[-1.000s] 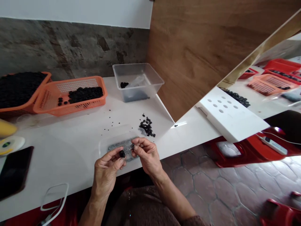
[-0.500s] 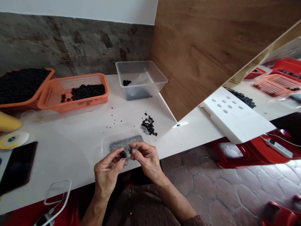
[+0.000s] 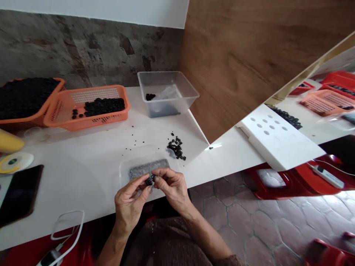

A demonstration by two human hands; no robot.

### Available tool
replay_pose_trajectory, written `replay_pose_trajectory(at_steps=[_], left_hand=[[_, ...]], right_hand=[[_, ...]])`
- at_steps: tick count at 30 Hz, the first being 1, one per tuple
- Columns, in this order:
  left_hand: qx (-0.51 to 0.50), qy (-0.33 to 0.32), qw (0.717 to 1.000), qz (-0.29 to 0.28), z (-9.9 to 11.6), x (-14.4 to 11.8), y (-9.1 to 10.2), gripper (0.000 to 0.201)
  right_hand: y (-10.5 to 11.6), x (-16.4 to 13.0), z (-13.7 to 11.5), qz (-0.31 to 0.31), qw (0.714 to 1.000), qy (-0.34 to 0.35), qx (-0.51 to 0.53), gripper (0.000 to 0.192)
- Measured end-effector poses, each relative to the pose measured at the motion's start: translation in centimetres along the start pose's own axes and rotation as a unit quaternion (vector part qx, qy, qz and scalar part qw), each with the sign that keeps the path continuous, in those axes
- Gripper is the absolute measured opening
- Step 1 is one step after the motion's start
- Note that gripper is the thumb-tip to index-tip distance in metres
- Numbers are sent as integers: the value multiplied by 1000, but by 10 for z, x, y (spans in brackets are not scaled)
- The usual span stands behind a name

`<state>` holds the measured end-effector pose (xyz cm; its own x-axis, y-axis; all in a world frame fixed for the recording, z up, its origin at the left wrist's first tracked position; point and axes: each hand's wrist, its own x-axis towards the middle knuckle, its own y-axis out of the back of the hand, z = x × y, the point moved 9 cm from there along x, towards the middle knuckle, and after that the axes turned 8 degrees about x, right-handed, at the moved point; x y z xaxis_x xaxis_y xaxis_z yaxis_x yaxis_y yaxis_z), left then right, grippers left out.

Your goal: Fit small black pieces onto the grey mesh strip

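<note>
Between thumb and fingers my left hand pinches a small rounded black part. My right hand is closed on a smaller black piece, which meets the left hand's part; whether the two are joined I cannot tell. Just beyond the fingers, a shallow clear plastic tray holds a grey, fibrous-looking block, partly covered by my hands. A pile of small black pieces lies on the white table behind my right hand.
At the back left stand an orange basket with black parts and a fuller orange basket. A clear bin stands by a slanting wooden board. A phone and tape roll lie left; a white box with holes sits right.
My left hand has moved slightly right, bringing its black part up against the piece in my right hand. The gap between the two pieces has closed.
</note>
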<state>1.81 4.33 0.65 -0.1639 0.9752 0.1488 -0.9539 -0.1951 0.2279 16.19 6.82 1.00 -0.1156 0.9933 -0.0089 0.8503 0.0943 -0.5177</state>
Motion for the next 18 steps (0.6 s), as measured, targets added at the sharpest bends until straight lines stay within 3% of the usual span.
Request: replay_pose_trajectory(at_steps=[8, 18], left_hand=[[43, -62, 997, -1, 10, 0, 0, 39], [19, -76, 996, -44, 7, 0, -11, 47]], right_hand=[[-3, -1, 2, -18, 1000, -3, 15, 10], [9, -2, -2, 5, 993, 53, -101, 15]])
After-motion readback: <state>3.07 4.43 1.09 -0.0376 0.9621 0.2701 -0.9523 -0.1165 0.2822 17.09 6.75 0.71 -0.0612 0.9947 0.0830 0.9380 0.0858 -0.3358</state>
